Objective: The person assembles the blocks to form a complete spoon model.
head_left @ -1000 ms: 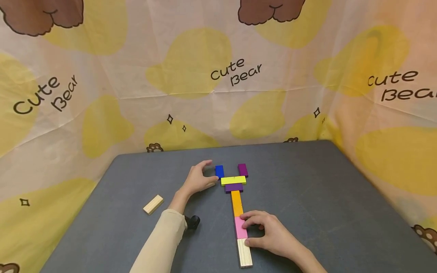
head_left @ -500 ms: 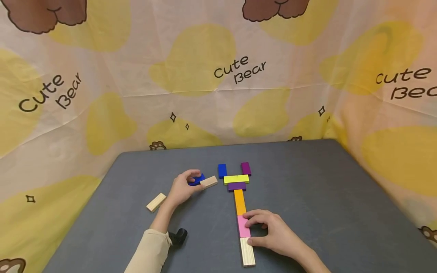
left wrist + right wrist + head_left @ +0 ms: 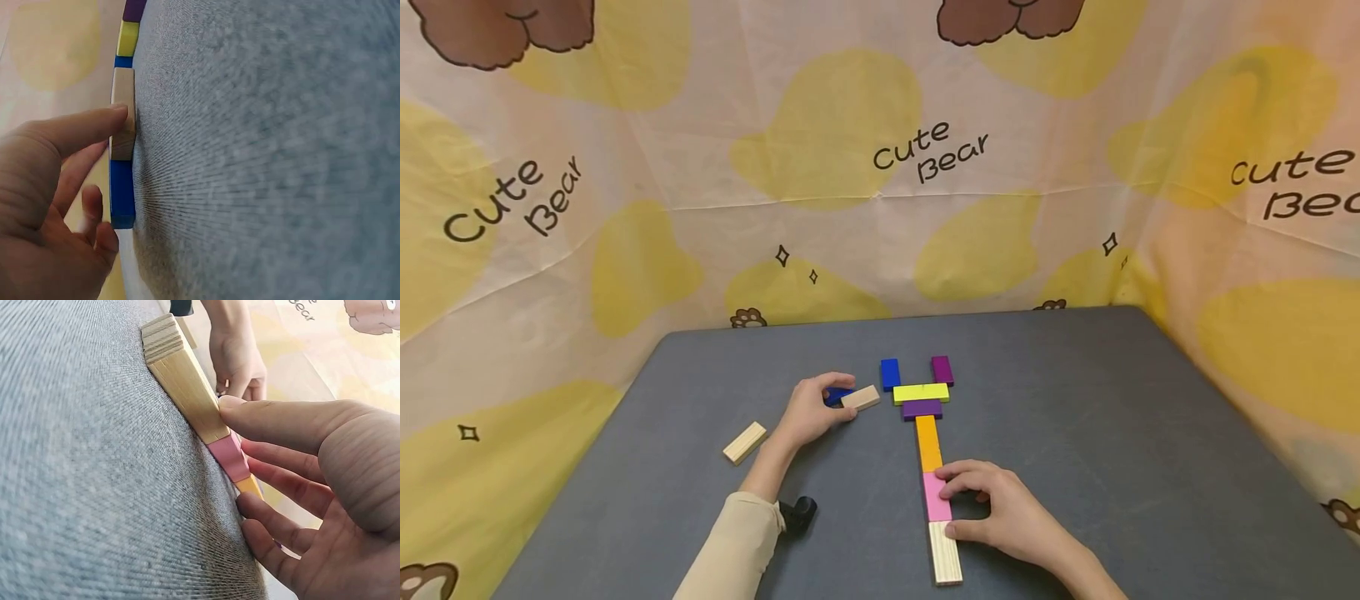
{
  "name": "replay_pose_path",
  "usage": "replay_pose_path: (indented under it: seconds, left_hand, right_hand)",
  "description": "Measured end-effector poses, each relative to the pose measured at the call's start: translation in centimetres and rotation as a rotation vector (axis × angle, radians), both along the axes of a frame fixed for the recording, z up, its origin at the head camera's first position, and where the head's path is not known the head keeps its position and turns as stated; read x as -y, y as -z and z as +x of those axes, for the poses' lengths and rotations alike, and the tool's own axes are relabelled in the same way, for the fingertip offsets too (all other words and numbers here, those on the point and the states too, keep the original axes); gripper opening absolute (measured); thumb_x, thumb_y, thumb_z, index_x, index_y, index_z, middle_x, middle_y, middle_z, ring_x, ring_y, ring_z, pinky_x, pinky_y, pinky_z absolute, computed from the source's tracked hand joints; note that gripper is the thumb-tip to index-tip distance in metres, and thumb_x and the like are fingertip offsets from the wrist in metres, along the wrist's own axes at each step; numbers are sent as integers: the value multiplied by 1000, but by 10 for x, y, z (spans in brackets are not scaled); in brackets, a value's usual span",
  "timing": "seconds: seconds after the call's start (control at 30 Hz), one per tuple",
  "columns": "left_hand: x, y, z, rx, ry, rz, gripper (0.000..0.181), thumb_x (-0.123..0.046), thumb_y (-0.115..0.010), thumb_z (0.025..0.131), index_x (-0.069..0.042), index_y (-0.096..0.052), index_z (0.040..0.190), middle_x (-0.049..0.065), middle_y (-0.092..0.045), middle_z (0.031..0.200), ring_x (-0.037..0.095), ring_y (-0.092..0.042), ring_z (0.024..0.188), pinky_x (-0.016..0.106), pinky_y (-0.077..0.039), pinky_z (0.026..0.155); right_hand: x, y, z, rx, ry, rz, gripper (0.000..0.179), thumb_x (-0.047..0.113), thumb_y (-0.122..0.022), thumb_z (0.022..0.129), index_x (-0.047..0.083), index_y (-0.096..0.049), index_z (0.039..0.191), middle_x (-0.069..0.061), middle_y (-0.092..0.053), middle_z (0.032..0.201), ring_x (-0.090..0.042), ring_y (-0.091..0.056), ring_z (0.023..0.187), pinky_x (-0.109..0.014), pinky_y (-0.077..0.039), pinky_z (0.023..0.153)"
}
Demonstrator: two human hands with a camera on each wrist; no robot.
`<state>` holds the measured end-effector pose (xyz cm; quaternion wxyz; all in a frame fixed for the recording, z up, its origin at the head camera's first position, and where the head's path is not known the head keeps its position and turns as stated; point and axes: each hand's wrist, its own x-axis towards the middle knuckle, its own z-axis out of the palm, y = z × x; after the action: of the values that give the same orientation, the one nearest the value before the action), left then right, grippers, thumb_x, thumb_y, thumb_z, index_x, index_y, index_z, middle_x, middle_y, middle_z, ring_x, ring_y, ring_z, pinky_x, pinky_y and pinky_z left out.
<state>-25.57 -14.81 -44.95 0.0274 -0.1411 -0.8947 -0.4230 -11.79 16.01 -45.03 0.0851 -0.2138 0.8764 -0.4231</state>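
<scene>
In the head view, my left hand (image 3: 812, 410) pinches a plain wooden block (image 3: 861, 398) between thumb and fingers. A blue block (image 3: 837, 396) lies against it, partly hidden by the fingers. In the left wrist view, the thumb presses the side of the wooden block (image 3: 124, 119), with the blue block (image 3: 122, 190) beside it. My right hand (image 3: 1003, 512) rests loosely at a row of blocks. Its thumb touches another plain wooden block (image 3: 944, 554), and its fingertips touch the pink block (image 3: 936, 497). An orange block (image 3: 928, 444) continues that row.
Beyond the row lie a purple block (image 3: 922, 409) and a yellow-green block (image 3: 921, 393), both crosswise. Another blue block (image 3: 890, 374) and a magenta block (image 3: 942, 371) stand off the far side. A loose wooden block (image 3: 745, 442) lies left on the grey table (image 3: 1075, 400).
My left hand has drawn back leftward from the far blue block, then shifted slightly right and taken hold of the wooden block by the nearer blue one. The right hand stays put.
</scene>
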Motion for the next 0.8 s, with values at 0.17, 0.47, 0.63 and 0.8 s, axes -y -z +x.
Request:
replay_pose_path:
  seconds: [0.17, 0.47, 0.63, 0.8]
  left_hand:
    - [-1, 0, 1, 15, 23, -15, 41, -7, -84, 78, -14, -72, 116, -3, -70, 111, 21, -56, 111, 45, -41, 98]
    - [-1, -4, 4, 83, 50, -38, 42, -6, -83, 78, -17, -72, 117, -6, -70, 109, 25, -56, 110, 45, -43, 95]
    - [-1, -7, 3, 85, 56, -82, 41, -8, -84, 77, -14, -72, 116, -3, -70, 110, 24, -58, 110, 43, -43, 97]
    - [-3, -7, 2, 73, 32, -104, 39, -11, -86, 76, -14, -74, 112, -3, -71, 107, 23, -59, 109, 42, -43, 96]
  right_hand:
    - [1, -2, 1, 12, 6, 9, 30, 38, -85, 76, 30, -72, 101, 14, -59, 125, -19, -50, 114, -33, -48, 84]
    - [2, -3, 2, 15, 9, 14, 30, 39, -85, 76, 30, -72, 102, 14, -59, 125, -20, -50, 113, -34, -48, 84]
    - [3, -3, 3, 26, 14, 14, 30, 40, -85, 76, 30, -72, 102, 14, -59, 125, -20, -50, 114, -35, -48, 84]
    - [4, -4, 3, 29, 16, 18, 30, 40, -85, 76, 30, -72, 102, 14, -58, 125, -20, -50, 114, -35, -48, 84]
